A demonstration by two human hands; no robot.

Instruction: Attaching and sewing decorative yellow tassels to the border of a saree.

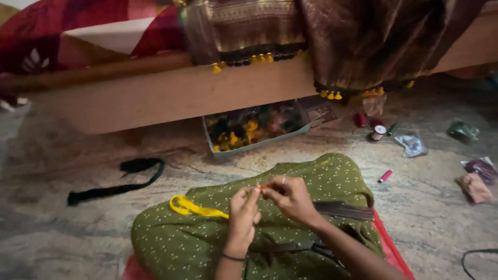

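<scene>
Grey-and-cream marbled stone flooring spreads beneath a seated person, whose lap is draped in green fabric with small white dots (207, 228). At the near edge, a red mat (394, 254) shows under the lap on the right. Above the lap the 2 hands meet: the left hand (243, 210), a thin dark bangle at its wrist, has its fingertips pressed together on a small orange thread end (261, 186), and the right hand (290, 199), wearing a ring, pinches the same spot from the other side. A bundle of bright yellow thread (194, 207) lies on the green cloth just left of the left hand, trailing toward it. A dark brown strip (345, 211) crosses the lap to the right of the right hand.

Farther out on the floor, a looped hank of black thread (116, 184) lies to the left, well apart from the hands. To the right sit a small pink spool (385, 176), a clear plastic packet (412, 144), and a white reel with dark thread (378, 133). A shallow grey tray of mixed yellow and dark tassels (254, 127) rests partly under a pale wooden bed frame (171, 93). Over the frame's far edge hangs a brown patterned sari with yellow tassels along its hem (363, 46).
</scene>
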